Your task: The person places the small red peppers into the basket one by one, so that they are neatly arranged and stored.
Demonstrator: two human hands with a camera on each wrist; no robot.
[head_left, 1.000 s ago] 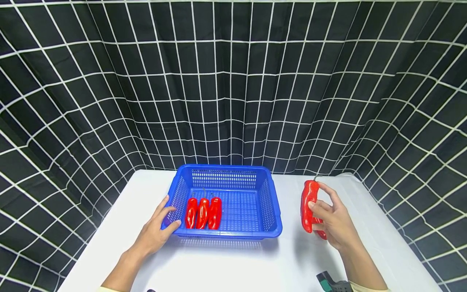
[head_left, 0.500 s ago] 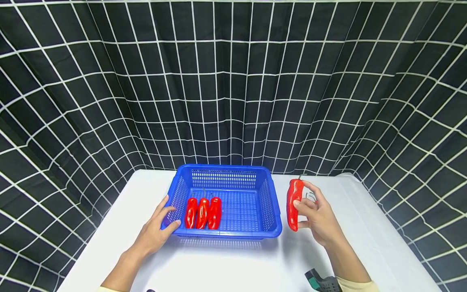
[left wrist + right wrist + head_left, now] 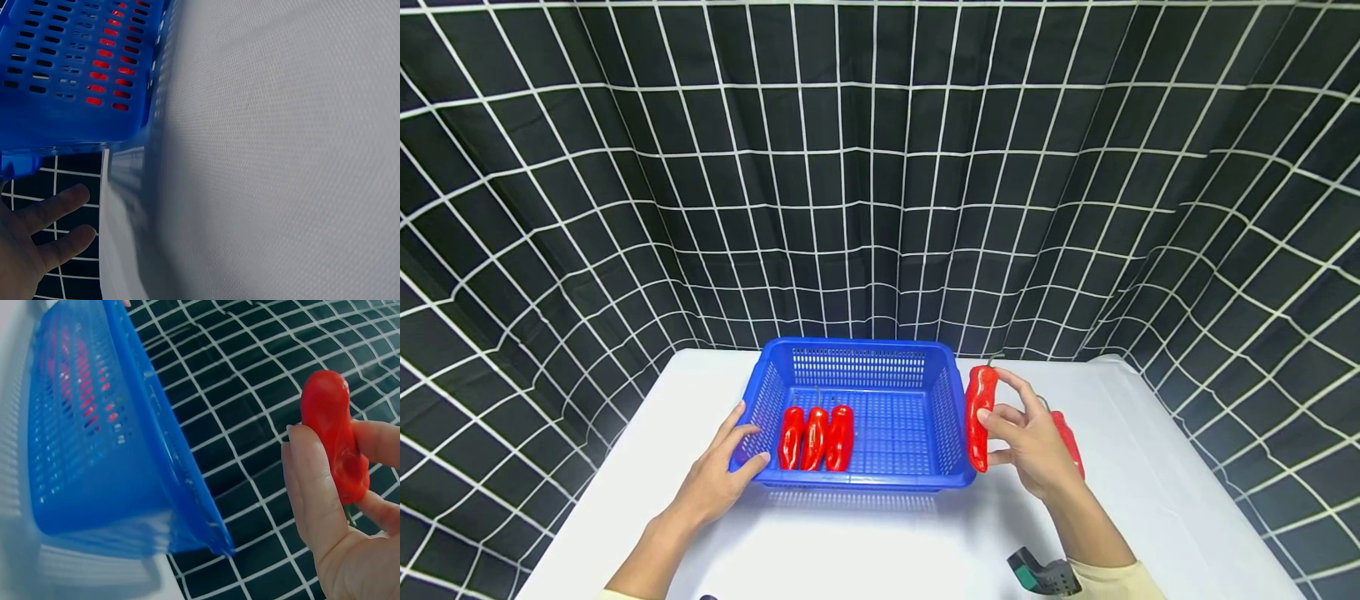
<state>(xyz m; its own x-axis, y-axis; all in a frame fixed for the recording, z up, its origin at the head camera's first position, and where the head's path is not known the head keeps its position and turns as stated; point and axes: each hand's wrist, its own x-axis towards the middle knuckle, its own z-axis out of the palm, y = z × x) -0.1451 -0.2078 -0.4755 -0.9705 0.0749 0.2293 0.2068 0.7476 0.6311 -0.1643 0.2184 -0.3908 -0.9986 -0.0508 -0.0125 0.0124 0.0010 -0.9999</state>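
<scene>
Our right hand [image 3: 1036, 443] pinching the long red pepper [image 3: 980, 421], we should lift it over the blue plastic basket's [image 3: 868, 481] right edge, loosely spread left hand [image 3: 715, 477] steadying its left.

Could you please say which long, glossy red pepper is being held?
The long red pepper in the right hand; three lie in the blue rectangular plastic basket, another shows behind that hand.
</scene>
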